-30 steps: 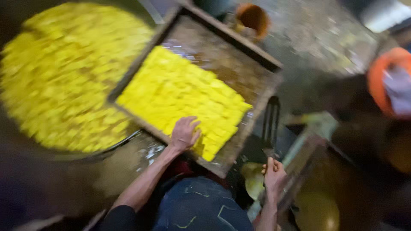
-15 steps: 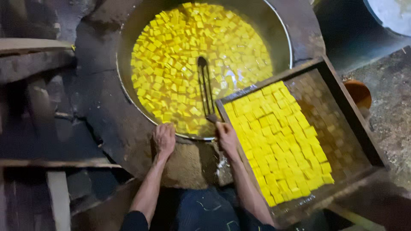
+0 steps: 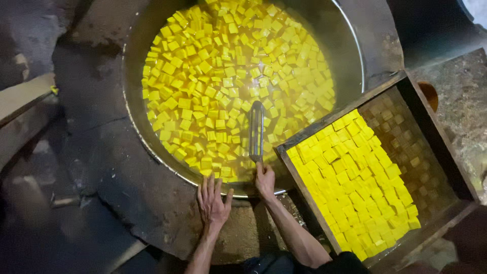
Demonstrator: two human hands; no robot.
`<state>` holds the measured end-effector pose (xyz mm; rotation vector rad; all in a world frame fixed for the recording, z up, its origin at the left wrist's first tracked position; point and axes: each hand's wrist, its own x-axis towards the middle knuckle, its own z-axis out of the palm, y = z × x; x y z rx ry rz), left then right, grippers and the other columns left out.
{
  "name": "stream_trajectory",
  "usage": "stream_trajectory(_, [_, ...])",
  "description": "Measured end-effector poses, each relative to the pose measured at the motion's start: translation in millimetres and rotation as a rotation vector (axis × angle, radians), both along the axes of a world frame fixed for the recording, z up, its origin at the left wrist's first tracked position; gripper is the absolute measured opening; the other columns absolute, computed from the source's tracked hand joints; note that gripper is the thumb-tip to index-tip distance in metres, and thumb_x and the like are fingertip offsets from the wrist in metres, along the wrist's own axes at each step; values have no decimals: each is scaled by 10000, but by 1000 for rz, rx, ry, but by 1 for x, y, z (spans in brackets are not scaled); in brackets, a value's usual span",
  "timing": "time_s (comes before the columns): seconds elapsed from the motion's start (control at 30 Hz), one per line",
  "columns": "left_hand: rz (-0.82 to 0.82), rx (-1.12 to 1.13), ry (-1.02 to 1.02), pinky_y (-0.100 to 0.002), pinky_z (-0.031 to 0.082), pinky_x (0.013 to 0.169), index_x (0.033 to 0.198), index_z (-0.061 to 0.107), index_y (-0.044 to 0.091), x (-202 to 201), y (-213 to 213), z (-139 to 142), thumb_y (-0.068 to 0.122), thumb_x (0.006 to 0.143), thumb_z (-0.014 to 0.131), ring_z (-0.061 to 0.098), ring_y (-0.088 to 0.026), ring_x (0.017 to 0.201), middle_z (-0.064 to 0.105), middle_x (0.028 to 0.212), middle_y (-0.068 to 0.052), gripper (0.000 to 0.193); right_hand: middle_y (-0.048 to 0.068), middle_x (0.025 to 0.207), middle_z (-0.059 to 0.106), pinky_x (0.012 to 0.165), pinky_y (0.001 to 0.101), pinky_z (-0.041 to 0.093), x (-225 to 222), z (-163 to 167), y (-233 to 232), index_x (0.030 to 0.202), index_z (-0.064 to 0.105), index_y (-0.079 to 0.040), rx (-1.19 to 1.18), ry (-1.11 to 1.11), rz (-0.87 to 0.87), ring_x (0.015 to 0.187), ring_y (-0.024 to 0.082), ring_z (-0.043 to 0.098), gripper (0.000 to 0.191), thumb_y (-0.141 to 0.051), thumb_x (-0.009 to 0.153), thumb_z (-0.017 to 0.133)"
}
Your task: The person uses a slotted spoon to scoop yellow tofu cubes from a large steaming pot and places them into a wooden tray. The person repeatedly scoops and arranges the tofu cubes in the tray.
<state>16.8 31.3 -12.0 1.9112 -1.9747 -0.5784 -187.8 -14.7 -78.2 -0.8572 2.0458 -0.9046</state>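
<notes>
A big round metal pan (image 3: 133,122) holds yellow liquid full of floating yellow cubes (image 3: 213,76). My right hand (image 3: 264,180) grips the handle of a flat slotted metal spatula (image 3: 256,129) whose blade lies among the cubes near the pan's front rim. My left hand (image 3: 212,200) rests flat, fingers spread, on the dark stone surround just outside the rim. To the right a wooden tray (image 3: 459,167) leans over the pan's edge, its near half packed with rows of yellow cubes (image 3: 355,182).
The dark cracked surround (image 3: 101,167) rings the pan. Wooden planks (image 3: 23,99) lie at the left. An orange container (image 3: 431,94) peeks out behind the tray's far corner. Rough grey ground (image 3: 461,106) lies at the right.
The view swung from the tray to the pan. My right hand brought the spatula into the pan, and my left hand moved off the tray's cubes onto the surround.
</notes>
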Motion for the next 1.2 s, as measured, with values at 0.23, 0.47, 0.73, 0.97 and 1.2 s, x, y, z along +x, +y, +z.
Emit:
stream_trajectory(0.23, [22, -14, 18, -559, 204, 1226, 1305, 632, 70, 3, 2, -13, 550, 983, 506, 324, -345, 1485, 439, 1559, -146, 591, 321, 922, 703, 768, 507, 502, -5, -13, -38, 1024, 701, 75, 380, 180, 43, 868, 439, 682, 629, -546, 956, 624])
stream_trajectory(0.47, [43, -25, 23, -570, 192, 1204, 1262, 644, 66, 2, -1, -26, 530, 956, 517, 336, -350, 1465, 455, 1518, -163, 570, 281, 1101, 716, 900, 547, 500, -3, -33, -161, 1136, 695, 28, 238, 309, 97, 1026, 437, 675, 618, -554, 944, 620])
stream_trajectory(0.73, [82, 115, 58, -588, 179, 1199, 1154, 687, 75, 11, -16, -20, 515, 952, 568, 370, -355, 1420, 495, 1452, -163, 499, 251, 1026, 742, 886, 481, 516, 0, -20, -191, 1131, 730, 14, 9, 176, 117, 958, 392, 701, 548, -486, 923, 649])
stream_trajectory(0.97, [8, 52, 31, -584, 193, 1207, 1194, 677, 40, 6, -4, -18, 469, 983, 565, 367, -369, 1430, 474, 1486, -185, 491, 224, 883, 744, 747, 493, 531, -6, -48, -139, 1044, 748, -7, 112, 203, 67, 840, 384, 719, 520, -504, 914, 671])
stream_trajectory(1.2, [21, 98, 14, -579, 196, 1199, 1179, 690, 62, 3, -7, -12, 471, 967, 567, 384, -357, 1418, 491, 1468, -161, 477, 233, 911, 740, 743, 515, 519, -6, -42, -140, 1080, 716, -10, 27, 257, 104, 847, 431, 699, 527, -499, 884, 691])
